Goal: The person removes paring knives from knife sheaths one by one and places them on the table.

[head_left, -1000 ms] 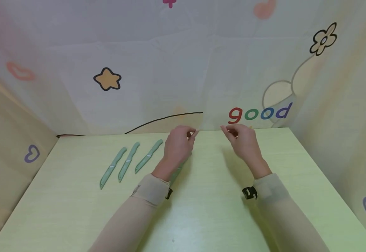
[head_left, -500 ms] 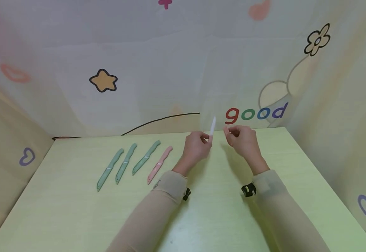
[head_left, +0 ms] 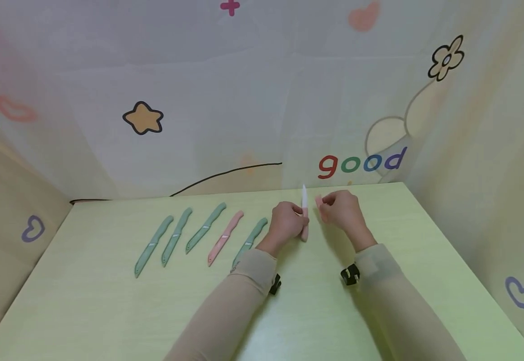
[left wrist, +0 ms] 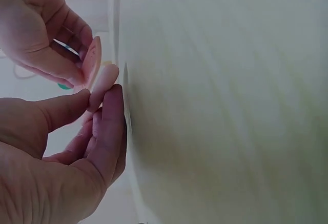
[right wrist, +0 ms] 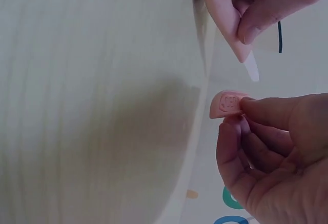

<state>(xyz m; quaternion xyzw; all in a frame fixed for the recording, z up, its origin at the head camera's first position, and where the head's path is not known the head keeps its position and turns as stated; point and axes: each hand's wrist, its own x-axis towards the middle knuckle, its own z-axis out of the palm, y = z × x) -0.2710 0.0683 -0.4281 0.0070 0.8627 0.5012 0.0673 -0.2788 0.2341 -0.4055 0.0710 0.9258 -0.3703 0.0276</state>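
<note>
My left hand (head_left: 287,220) pinches the handle of a pink paring knife (head_left: 305,232); its white blade is bare and points away toward the back wall. To its right, my right hand (head_left: 345,208) holds a pink blade sheath (head_left: 319,203) between thumb and fingers. A small gap parts blade and sheath in the head view. Embossed marks show on the flat of the sheath (right wrist: 228,104) in the right wrist view. In the left wrist view the rounded handle end (left wrist: 105,82) of the knife sits between my thumb and fingers, overlapping the sheath behind.
Left of my hands, several sheathed knives lie in a slanted row on the pale table (head_left: 108,311): green knives (head_left: 153,246) and one pink knife (head_left: 225,238). My left forearm overlaps the rightmost green knife (head_left: 250,240). A printed curtain (head_left: 225,110) hangs at the table's back edge.
My left hand has moved right and then nearer, uncovering the pink and rightmost green knives in the row. The bare blade, hidden at first, now shows lower. My right hand has come slightly nearer too.
</note>
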